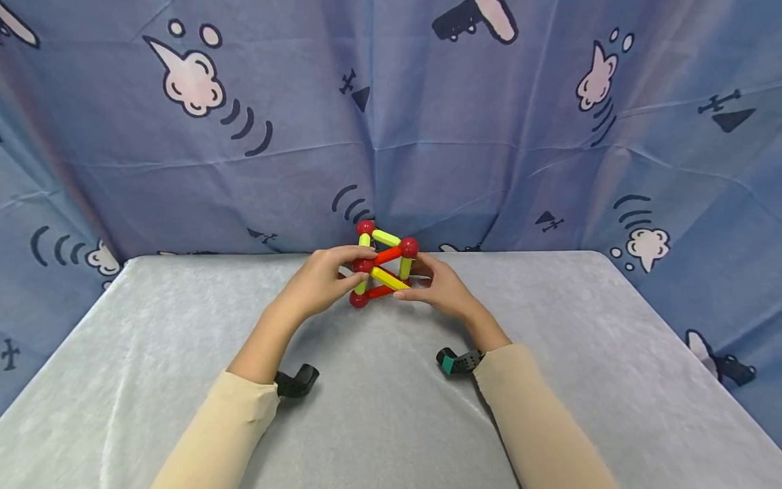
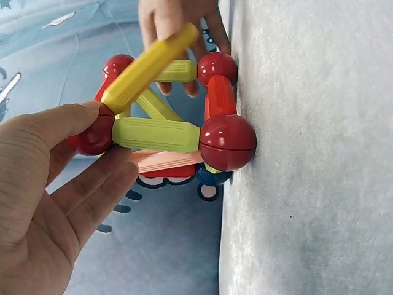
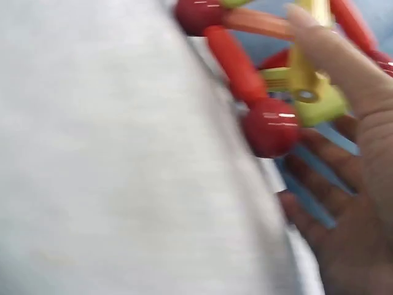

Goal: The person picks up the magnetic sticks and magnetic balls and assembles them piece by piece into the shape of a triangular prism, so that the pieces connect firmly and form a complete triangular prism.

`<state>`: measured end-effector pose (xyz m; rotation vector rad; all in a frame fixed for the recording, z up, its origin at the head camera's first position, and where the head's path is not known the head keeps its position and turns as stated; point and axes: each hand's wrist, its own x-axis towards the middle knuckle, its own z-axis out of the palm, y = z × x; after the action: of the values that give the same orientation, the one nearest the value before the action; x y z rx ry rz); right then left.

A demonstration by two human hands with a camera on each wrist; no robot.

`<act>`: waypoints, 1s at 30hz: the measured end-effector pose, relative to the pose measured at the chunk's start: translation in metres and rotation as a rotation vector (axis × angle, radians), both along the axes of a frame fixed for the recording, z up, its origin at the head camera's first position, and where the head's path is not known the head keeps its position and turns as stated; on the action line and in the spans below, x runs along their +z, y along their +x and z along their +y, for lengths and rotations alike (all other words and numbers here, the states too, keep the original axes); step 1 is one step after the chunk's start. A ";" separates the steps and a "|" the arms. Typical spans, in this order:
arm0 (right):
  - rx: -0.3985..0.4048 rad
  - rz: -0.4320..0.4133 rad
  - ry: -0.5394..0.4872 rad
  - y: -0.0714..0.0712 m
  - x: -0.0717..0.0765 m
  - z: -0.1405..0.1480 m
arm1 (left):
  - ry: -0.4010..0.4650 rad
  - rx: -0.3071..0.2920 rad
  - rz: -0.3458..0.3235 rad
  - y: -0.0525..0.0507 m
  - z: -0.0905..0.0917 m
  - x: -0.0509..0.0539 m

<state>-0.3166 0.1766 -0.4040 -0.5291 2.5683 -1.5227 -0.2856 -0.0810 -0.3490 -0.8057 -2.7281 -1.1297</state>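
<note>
A boxy frame of magnetic building sticks and balls stands near the table's far edge, with red balls (image 1: 409,247) at its corners. My left hand (image 1: 320,280) pinches the upper front-left red ball (image 2: 95,136) between thumb and fingers. From that ball a yellow stick (image 1: 389,278) slants across the front, its other end joined to no ball. At that end my right hand (image 1: 442,288) holds the stick with its thumb, the other fingers spread behind the frame's right side. Light green sticks (image 2: 156,134) form uprights; a red stick (image 2: 221,96) runs along the bottom.
A pale plush cloth covers the table (image 1: 379,407). Behind it hangs a blue patterned curtain (image 1: 403,122). Low at the back of the frame, a dark blue ball (image 2: 212,177) shows partly. Black straps (image 1: 297,382) sit on both wrists.
</note>
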 end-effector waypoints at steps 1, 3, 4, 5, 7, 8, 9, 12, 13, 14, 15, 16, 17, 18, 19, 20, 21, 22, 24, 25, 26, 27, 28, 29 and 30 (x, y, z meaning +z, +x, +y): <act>0.003 -0.001 -0.025 -0.001 -0.003 -0.002 | 0.001 0.001 -0.001 0.000 0.000 0.000; -0.005 0.008 -0.059 -0.001 -0.007 -0.005 | 0.003 0.002 0.001 0.000 0.000 0.000; -0.010 0.012 -0.069 -0.001 -0.008 -0.006 | 0.006 0.000 0.003 0.000 -0.001 0.001; -0.012 0.024 -0.067 -0.002 -0.010 -0.007 | 0.009 -0.001 0.004 0.000 -0.001 0.001; -0.014 0.041 -0.053 -0.002 -0.011 -0.007 | 0.013 -0.003 0.004 0.000 -0.001 0.001; -0.016 0.050 -0.044 -0.002 -0.012 -0.007 | 0.015 -0.004 0.004 0.000 -0.001 0.001; -0.016 0.056 -0.039 -0.002 -0.012 -0.008 | 0.018 -0.006 0.004 0.000 -0.001 0.001; -0.017 0.077 -0.033 -0.002 -0.013 -0.010 | 0.022 -0.010 0.003 0.000 -0.002 0.001; -0.018 0.080 -0.031 -0.002 -0.013 -0.010 | 0.021 -0.012 0.003 0.000 -0.002 0.001; -0.017 0.082 -0.032 -0.001 -0.013 -0.011 | 0.020 -0.013 0.002 0.000 -0.002 0.001; -0.015 0.081 -0.036 -0.001 -0.013 -0.012 | 0.018 -0.015 0.003 0.000 -0.002 0.001; -0.014 0.080 -0.037 0.000 -0.013 -0.013 | 0.016 -0.016 0.002 0.000 -0.002 0.001; -0.015 0.078 -0.037 0.000 -0.014 -0.014 | 0.014 -0.017 0.000 0.000 -0.002 0.001; -0.014 0.074 -0.038 0.000 -0.014 -0.014 | 0.013 -0.020 0.000 -0.001 -0.002 0.001; -0.015 0.070 -0.041 0.000 -0.015 -0.015 | 0.013 -0.022 -0.001 -0.001 -0.002 0.001; -0.015 0.069 -0.046 0.000 -0.016 -0.015 | 0.015 -0.025 -0.002 -0.001 -0.002 0.001; -0.016 0.069 -0.048 0.000 -0.016 -0.015 | 0.017 -0.027 -0.003 -0.001 -0.002 0.001; -0.018 0.071 -0.048 0.000 -0.017 -0.015 | 0.018 -0.028 -0.004 -0.001 -0.002 0.001; -0.020 0.077 -0.049 0.000 -0.018 -0.014 | 0.023 -0.030 -0.005 -0.001 -0.002 0.001; -0.020 0.081 -0.051 0.000 -0.018 -0.014 | 0.023 -0.029 -0.005 -0.001 -0.002 0.001; -0.017 0.086 -0.054 0.001 -0.018 -0.014 | 0.024 -0.028 -0.005 -0.001 -0.002 0.001; -0.015 0.091 -0.054 0.001 -0.018 -0.014 | 0.023 -0.026 -0.004 -0.001 -0.002 0.000; -0.011 0.097 -0.055 0.001 -0.019 -0.013 | 0.022 -0.025 -0.003 -0.001 -0.002 0.000; -0.009 0.102 -0.058 0.000 -0.019 -0.013 | 0.022 -0.025 -0.002 -0.001 -0.002 0.000; -0.009 0.106 -0.058 0.000 -0.020 -0.013 | 0.022 -0.025 -0.002 -0.001 -0.001 0.000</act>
<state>-0.3162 0.1636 -0.4237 -0.6221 2.6136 -1.6187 -0.2868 -0.0825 -0.3493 -0.8380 -2.7092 -1.1641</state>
